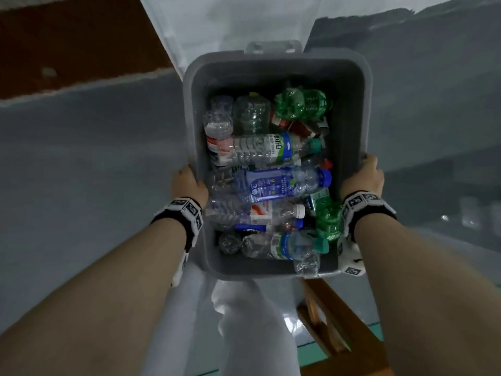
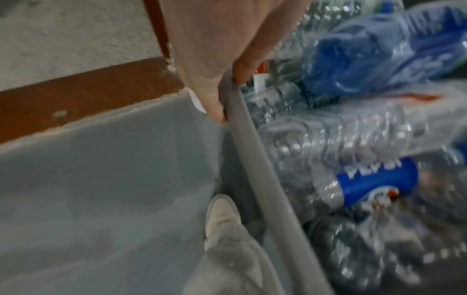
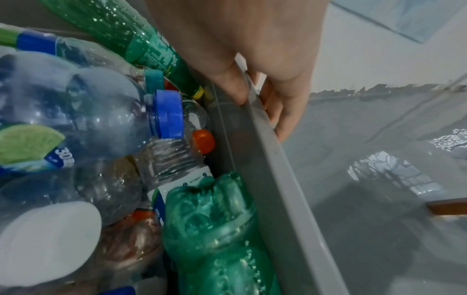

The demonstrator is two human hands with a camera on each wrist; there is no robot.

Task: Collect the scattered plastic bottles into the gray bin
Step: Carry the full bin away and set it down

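Head view: gray bin point(image 1: 349, 109) held above the floor between both hands, crammed with plastic bottles point(image 1: 268, 183); left hand point(image 1: 188, 183) clamped on its left rim, right hand point(image 1: 364, 177) on the right rim.

Left wrist: thumb inside, fingers curled under the rim point(image 2: 252, 139); Pepsi bottle point(image 2: 374, 181) just beside.

Right wrist: thumb inside, fingers point(image 3: 285, 111) wrapped outside the rim; green bottle point(image 3: 215, 229) against the wall.

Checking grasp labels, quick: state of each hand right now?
Left hand: closed, gripping the left rim of the gray bin.
Right hand: closed, gripping the bin's right rim.
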